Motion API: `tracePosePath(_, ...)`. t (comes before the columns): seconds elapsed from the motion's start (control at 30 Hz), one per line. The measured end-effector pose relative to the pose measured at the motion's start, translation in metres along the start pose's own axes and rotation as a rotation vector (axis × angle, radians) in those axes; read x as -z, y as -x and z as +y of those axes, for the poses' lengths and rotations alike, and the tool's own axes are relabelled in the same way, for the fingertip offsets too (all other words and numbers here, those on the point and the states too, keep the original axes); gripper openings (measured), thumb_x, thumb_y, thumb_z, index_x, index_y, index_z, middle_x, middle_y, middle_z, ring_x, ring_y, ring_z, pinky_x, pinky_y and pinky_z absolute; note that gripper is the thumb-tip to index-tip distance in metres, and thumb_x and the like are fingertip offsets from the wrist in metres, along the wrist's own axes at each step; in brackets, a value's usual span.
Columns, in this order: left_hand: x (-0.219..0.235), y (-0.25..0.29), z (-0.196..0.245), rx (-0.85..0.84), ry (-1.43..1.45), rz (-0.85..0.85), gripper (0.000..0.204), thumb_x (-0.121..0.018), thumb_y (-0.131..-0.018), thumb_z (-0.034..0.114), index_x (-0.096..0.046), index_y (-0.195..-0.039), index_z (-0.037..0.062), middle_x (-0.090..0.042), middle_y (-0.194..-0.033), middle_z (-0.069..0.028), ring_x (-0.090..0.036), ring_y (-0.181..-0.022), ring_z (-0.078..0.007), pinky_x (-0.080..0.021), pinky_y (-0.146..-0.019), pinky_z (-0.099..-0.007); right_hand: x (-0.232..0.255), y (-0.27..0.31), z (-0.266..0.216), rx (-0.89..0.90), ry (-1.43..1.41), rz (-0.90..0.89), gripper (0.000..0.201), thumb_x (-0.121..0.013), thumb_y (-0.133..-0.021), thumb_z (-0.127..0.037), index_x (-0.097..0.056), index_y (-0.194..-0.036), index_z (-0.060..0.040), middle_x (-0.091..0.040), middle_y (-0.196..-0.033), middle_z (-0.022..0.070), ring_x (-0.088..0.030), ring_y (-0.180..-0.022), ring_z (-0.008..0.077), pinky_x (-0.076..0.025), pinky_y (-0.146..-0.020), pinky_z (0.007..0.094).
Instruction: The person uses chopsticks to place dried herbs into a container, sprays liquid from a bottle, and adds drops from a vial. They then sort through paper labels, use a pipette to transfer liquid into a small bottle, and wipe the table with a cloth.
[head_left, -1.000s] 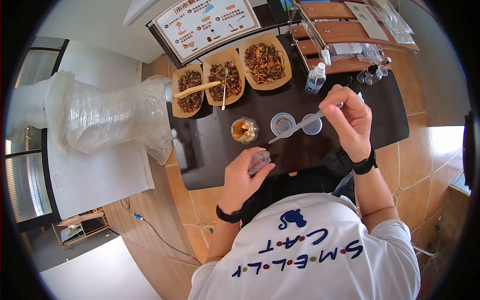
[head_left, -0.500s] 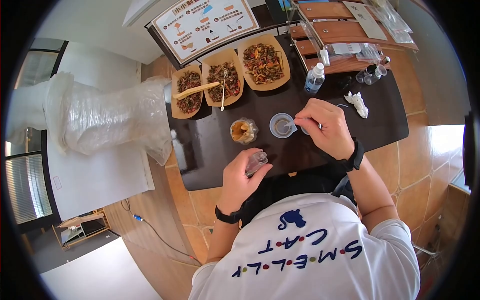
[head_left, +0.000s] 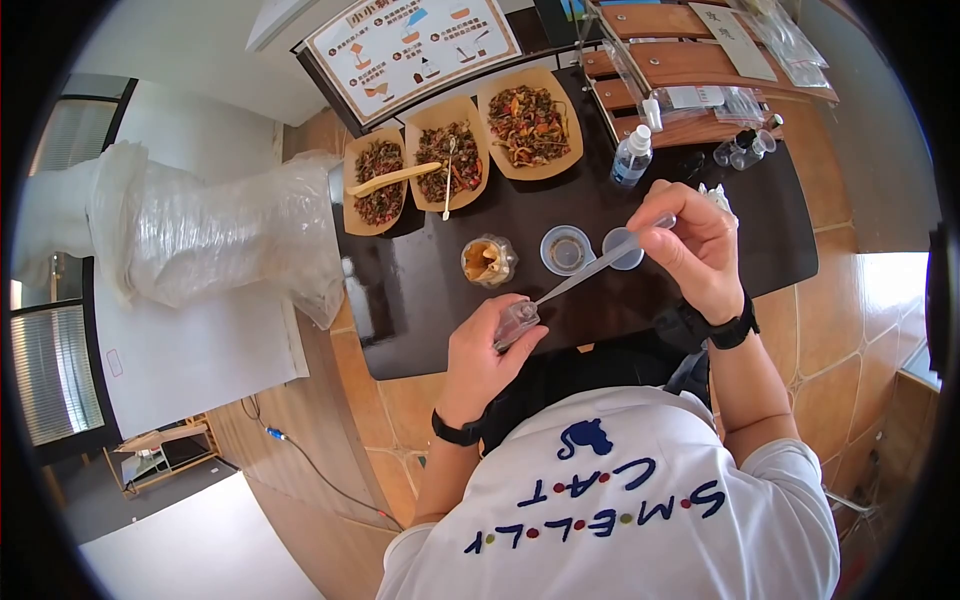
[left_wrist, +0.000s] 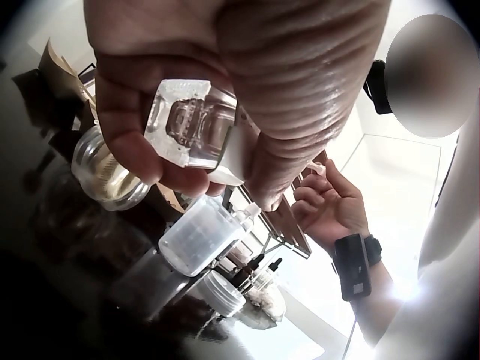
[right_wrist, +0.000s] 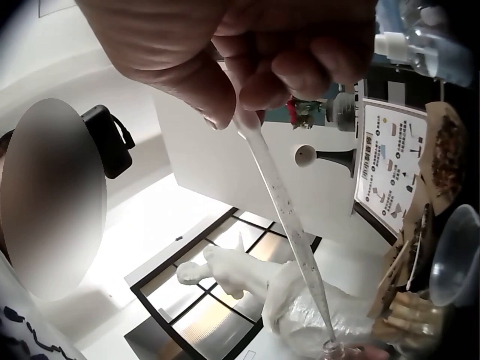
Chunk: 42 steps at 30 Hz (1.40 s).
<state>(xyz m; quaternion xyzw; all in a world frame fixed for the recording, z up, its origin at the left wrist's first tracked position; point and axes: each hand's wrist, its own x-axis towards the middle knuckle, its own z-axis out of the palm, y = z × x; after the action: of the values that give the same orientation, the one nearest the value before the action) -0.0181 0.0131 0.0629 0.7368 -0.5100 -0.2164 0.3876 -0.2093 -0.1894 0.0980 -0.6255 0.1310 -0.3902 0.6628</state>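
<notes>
My left hand (head_left: pixel 472 352) grips a small clear glass bottle (head_left: pixel 516 326), its open neck facing up and right in the head view. Thumb and fingers of my right hand (head_left: pixel 705 255) pinch a translucent plastic pipette (head_left: pixel 597 268) by its bulb end. The pipette slants down to the left, its thin tip right at the bottle's mouth. Small droplets or bubbles dot the inside of the pipette (right_wrist: pixel 283 202) in the right wrist view. Beyond the hands stand a clear plastic cup (head_left: pixel 548 262) with something at its bottom and a second plastic cup (head_left: pixel 628 262).
A jar (head_left: pixel 490 262) with folded tan pieces stands left of the cups. Behind are three paper trays (head_left: pixel 575 150) of dried plant bits, a spray bottle (head_left: pixel 631 158), small glass bottles (head_left: pixel 748 155) and a crumpled tissue (head_left: pixel 722 200). A wooden rack (head_left: pixel 690 62) rises at the back right.
My right hand dipped the pipette into the cup half a second ago, then drew back right, bringing its tip to the bottle. My left hand stays almost still with the bottle.
</notes>
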Motion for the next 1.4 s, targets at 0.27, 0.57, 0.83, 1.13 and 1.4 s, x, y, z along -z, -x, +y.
tracePosePath(0.27, -0.001, -0.001, 0.003, 0.007, 0.017, -0.025, 0.041, -0.086, -0.081, 0.017, -0.065, -0.114, 0.0049, -0.071, -0.090, -0.0114, -0.069, -0.078, -0.0239, -0.053, -0.072, -0.0315, -0.010, 0.003, 0.009, -0.072, 0.078, -0.045, 0.008, -0.071, -0.095, -0.009, -0.068, -0.095, -0.0013, -0.061, -0.084, -0.0003, -0.050, -0.073, 0.0057, -0.038, -0.064, 0.0230)
tracePosePath(0.57, -0.002, 0.001, 0.000, 0.005, 0.021, -0.012, 0.039, -0.085, -0.081, 0.016, -0.065, -0.113, 0.0046, -0.071, -0.091, -0.0109, -0.070, -0.080, -0.0231, -0.054, -0.074, -0.0307, -0.010, -0.002, 0.010, 0.006, -0.037, 0.102, 0.005, -0.064, -0.098, -0.004, -0.065, -0.101, 0.0001, -0.060, -0.091, -0.0004, -0.051, -0.080, 0.0045, -0.040, -0.071, 0.0213)
tracePosePath(0.83, 0.000, 0.001, -0.001, 0.017, 0.031, -0.018, 0.040, -0.085, -0.081, 0.015, -0.065, -0.113, 0.0042, -0.071, -0.092, -0.0108, -0.069, -0.080, -0.0214, -0.054, -0.075, -0.0298, -0.012, -0.003, 0.018, 0.016, 0.498, 0.021, 0.009, -0.073, -0.089, -0.003, -0.068, -0.097, -0.0023, -0.057, -0.079, 0.0041, -0.053, -0.064, 0.0112, -0.042, -0.059, 0.0243)
tracePosePath(1.13, 0.000, 0.002, -0.002, 0.028, 0.052, -0.017, 0.039, -0.085, -0.081, 0.014, -0.065, -0.113, 0.0038, -0.071, -0.090, -0.0103, -0.068, -0.079, -0.0202, -0.053, -0.074, -0.0293, -0.015, -0.005, 0.028, 0.232, 0.704, -0.078, 0.005, -0.071, -0.086, 0.001, -0.067, -0.088, -0.0021, -0.057, -0.074, 0.0106, -0.056, -0.062, 0.0267, -0.044, -0.057, 0.0335)
tracePosePath(1.4, 0.000, 0.000, -0.001, -0.008, 0.029, -0.008, 0.039, -0.085, -0.081, 0.015, -0.065, -0.113, 0.0043, -0.070, -0.090, -0.0105, -0.068, -0.078, -0.0222, -0.053, -0.073, -0.0300, 0.004, 0.000, 0.003, 0.020, 0.021, 0.079, 0.008, -0.066, -0.098, -0.007, -0.065, -0.101, 0.0001, -0.061, -0.093, 0.0022, -0.053, -0.080, 0.0065, -0.042, -0.073, 0.0213)
